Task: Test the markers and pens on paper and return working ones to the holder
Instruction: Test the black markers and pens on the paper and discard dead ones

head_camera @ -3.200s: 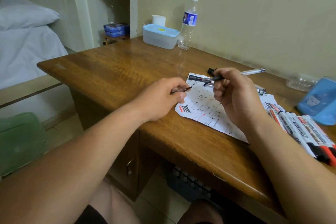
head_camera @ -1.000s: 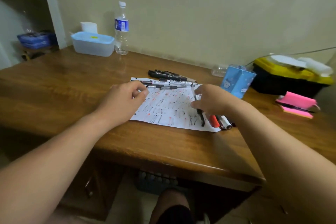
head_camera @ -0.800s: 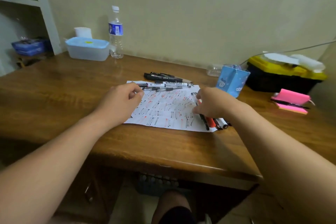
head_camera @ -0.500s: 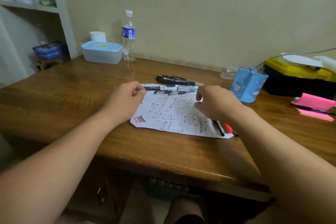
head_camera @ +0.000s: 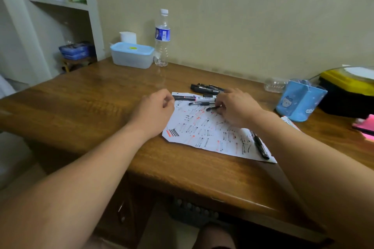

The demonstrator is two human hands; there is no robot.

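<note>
Wood-grain desk [head_camera: 101, 107] surface is covered in part by a white paper [head_camera: 204, 137] marked with black and red test strokes. Nearest, a loose black pen [head_camera: 261, 145] is laid flat at the paper's right edge. Farther in, the left hand [head_camera: 155, 111] is rested at the paper's left edge with fingers curled; whether anything is held cannot be determined. A slim dark pen [head_camera: 212, 108] is pinched in the curled fingers of the right hand [head_camera: 236, 107]. Beyond, a white marker [head_camera: 194, 98] and a second pen [head_camera: 200, 103] are laid across the paper's top. Black markers [head_camera: 206, 88] are grouped just behind. The blue holder [head_camera: 299, 100] is stood to the right, apart from the paper. A water bottle [head_camera: 162, 36] is positioned at the wall.
</note>
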